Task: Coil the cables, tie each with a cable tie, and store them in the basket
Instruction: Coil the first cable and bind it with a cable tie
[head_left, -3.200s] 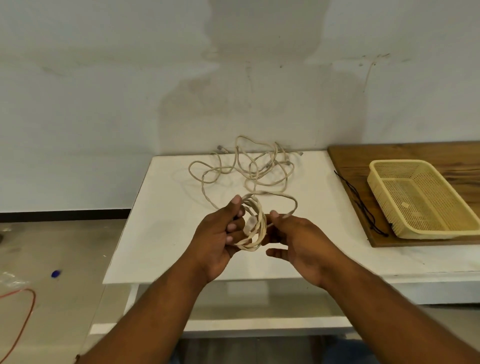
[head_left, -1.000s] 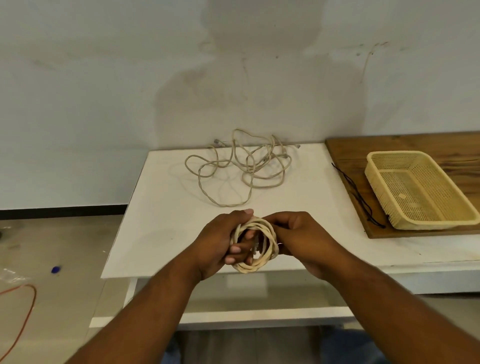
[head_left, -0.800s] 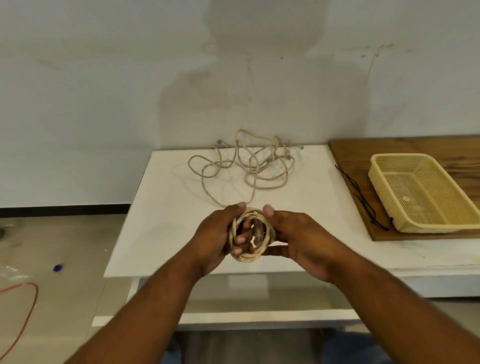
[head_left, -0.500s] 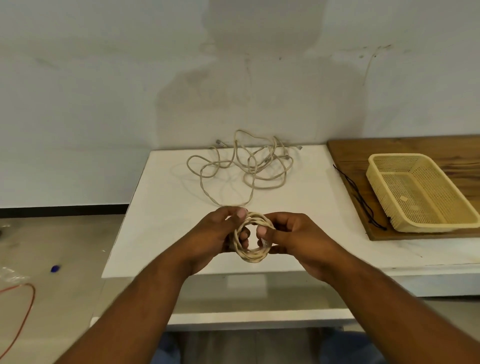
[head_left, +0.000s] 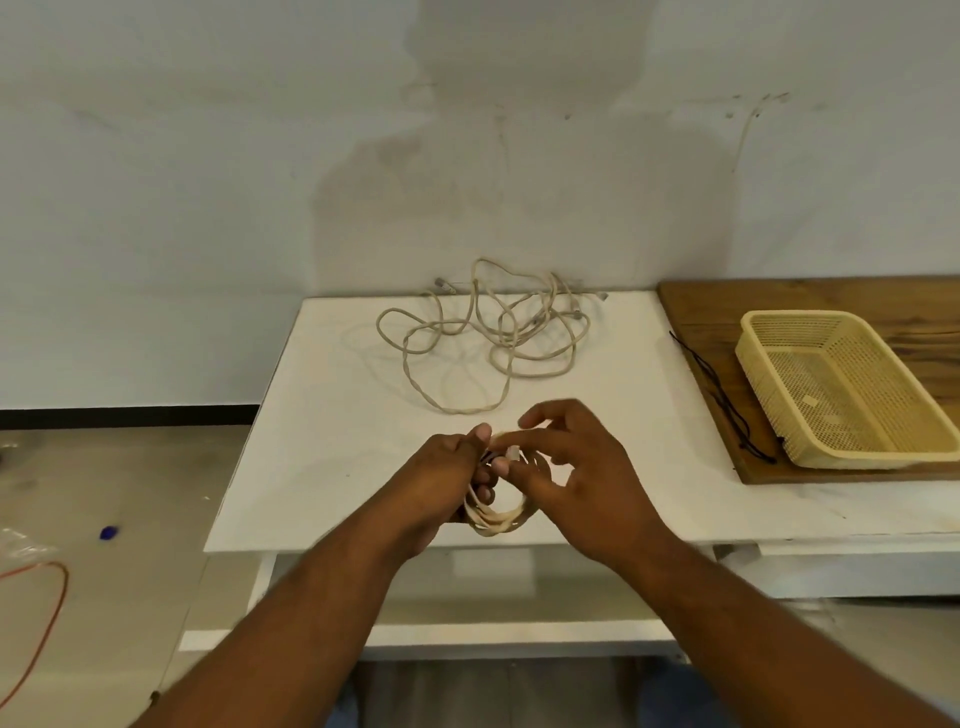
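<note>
A white worktop (head_left: 337, 441) carries a loose tangle of beige cable (head_left: 511, 332) near its back edge. A wooden board (head_left: 701, 312) lies on its right end, bearing a yellow basket (head_left: 857, 458).

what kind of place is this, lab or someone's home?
Probably a plain workroom or staged recording corner, not a lived-in home: bare stained wall, simple white table with loose cables and a basket, stray orange wire on the bare floor.
</note>
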